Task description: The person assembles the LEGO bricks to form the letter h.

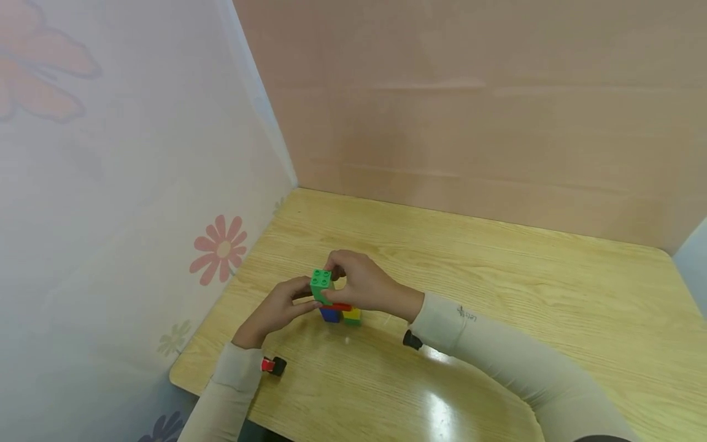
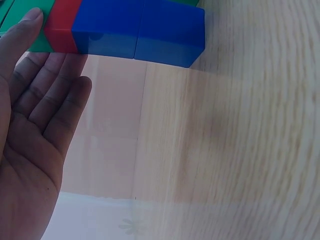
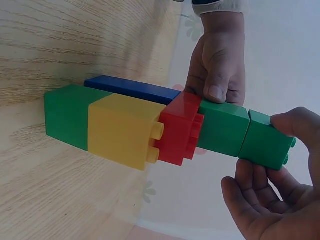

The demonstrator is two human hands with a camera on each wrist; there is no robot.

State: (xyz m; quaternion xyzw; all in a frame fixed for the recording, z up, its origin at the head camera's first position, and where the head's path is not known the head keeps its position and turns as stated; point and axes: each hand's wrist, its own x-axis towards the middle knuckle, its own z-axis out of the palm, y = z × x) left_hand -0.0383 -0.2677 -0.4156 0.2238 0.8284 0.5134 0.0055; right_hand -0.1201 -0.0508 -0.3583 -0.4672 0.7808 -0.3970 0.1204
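Note:
Two short columns of toy building bricks stand on the table: blue bricks [image 2: 170, 35] in one, a yellow brick [image 3: 122, 132] over a green one [image 3: 70, 117] in the other. A red brick [image 3: 175, 135] bridges their tops. On its end above the blue column sits a green brick [image 3: 223, 131], which my left hand [image 1: 278, 310] pinches between thumb and fingers. My right hand [image 1: 367, 285] holds another green brick [image 3: 265, 142] by its sides, on top of that one. A thin seam shows between these two green bricks.
The wooden table [image 1: 469, 276] extends far to the right. A flowered white wall covering [image 1: 166, 153] rises at the left, a brown panel [image 1: 469, 110] at the back. Black wrist-camera pieces [image 1: 412, 339] hang under both wrists.

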